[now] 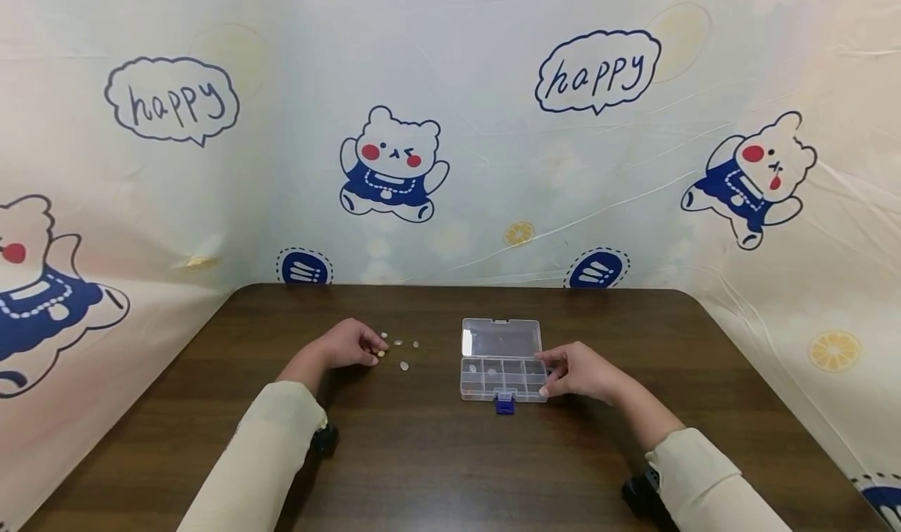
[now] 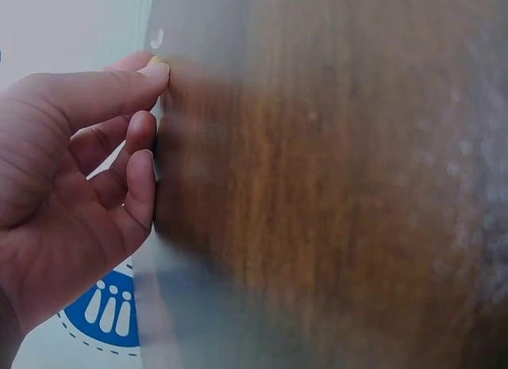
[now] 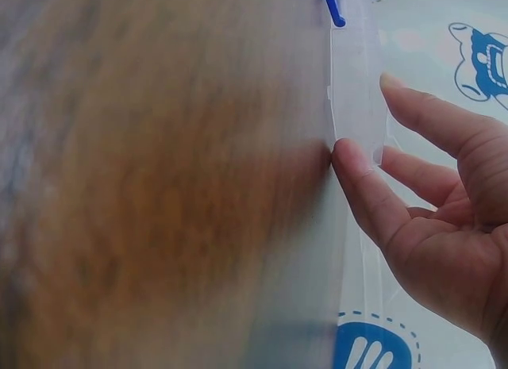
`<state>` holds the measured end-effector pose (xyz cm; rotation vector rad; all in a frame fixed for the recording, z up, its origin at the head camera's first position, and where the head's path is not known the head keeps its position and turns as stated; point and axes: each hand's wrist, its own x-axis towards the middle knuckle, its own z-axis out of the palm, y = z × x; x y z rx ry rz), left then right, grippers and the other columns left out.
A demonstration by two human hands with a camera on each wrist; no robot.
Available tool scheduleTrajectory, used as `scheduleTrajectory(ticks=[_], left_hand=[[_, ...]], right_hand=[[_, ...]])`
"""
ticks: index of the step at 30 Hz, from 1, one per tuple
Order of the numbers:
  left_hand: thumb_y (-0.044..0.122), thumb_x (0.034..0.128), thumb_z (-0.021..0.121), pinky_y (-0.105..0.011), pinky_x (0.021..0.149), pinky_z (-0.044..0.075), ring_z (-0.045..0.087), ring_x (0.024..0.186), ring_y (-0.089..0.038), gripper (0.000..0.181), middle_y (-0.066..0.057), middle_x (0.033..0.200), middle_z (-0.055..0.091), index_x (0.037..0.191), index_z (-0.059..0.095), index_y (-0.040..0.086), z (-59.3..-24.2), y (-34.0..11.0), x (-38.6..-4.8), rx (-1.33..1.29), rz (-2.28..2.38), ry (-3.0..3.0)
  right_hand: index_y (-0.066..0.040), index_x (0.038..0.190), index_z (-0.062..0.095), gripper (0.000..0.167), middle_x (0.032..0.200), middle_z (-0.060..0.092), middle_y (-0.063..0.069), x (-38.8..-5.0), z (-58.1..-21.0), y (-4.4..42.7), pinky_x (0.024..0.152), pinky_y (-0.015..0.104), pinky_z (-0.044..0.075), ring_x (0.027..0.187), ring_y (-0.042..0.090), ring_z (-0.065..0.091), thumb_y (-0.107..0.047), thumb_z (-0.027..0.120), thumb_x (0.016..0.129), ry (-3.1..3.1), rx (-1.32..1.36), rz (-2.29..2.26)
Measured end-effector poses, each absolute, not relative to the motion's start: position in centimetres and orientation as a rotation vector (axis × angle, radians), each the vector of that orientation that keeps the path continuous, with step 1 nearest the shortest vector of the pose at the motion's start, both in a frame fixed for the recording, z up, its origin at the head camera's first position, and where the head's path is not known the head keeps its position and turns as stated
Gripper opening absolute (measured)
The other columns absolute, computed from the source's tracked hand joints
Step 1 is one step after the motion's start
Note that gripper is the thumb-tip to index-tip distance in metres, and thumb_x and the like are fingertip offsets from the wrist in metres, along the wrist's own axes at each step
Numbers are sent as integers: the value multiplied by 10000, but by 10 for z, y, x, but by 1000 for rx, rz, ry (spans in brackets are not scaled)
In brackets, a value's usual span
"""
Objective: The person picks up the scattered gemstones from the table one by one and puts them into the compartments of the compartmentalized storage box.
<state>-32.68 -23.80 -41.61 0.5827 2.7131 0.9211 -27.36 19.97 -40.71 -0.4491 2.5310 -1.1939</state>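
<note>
At the left, my left hand (image 1: 349, 343) pinches a small yellow pebble-like piece (image 2: 155, 61) between thumb and finger, low over the tabletop. Several small pale pieces of the same kind lie just right of it, among them a whitish piece (image 1: 404, 366). A clear plastic compartment box (image 1: 482, 397) stands with its lid (image 1: 501, 338) laid back and a blue latch (image 1: 504, 404) at the front. A few whitish pieces show in its back left compartments. My right hand (image 1: 583, 371) touches the box's right end, fingers extended, holding nothing up.
The brown wooden table (image 1: 436, 469) reaches back to a printed cloth (image 1: 486, 172) with bears and "happy" bubbles. Dark wrist devices sit below both cream sleeves (image 1: 246, 461).
</note>
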Motion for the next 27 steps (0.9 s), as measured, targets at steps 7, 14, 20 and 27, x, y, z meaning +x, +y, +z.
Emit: scheduleTrajectory(ticks=[7, 14, 20, 27], left_hand=[[2, 813, 759, -303, 696, 496, 553, 746, -138, 150, 0, 839, 680, 958, 766, 42, -415, -236, -327, 564, 918, 2736], [-10, 818, 751, -307, 694, 503, 553, 742, -145, 135, 5, 814, 672, 933, 772, 57, -416, -236, -328, 542, 940, 2753], [8, 833, 745, -314, 703, 497, 551, 749, -149, 109, 6, 822, 675, 917, 774, 71, -418, -236, -327, 510, 935, 2770], [37, 854, 736, -354, 784, 513, 565, 798, -165, 91, -3, 872, 682, 920, 769, 90, -418, -235, -322, 472, 957, 2759]], right_hand=[[25, 1317, 581, 656, 1118, 637, 125, -273, -406, 199, 709, 303, 532, 783, 180, 618, -95, 856, 733, 2533, -438, -1183], [49, 1319, 568, 655, 1168, 618, 172, -274, -405, 201, 718, 309, 541, 811, 177, 628, -89, 848, 743, 2529, -509, -1186], [42, 1323, 568, 660, 1167, 616, 168, -274, -406, 201, 712, 309, 537, 812, 175, 623, -92, 849, 741, 2529, -510, -1188], [36, 1324, 571, 661, 1180, 617, 170, -274, -408, 201, 699, 308, 533, 809, 175, 623, -101, 851, 741, 2531, -497, -1181]])
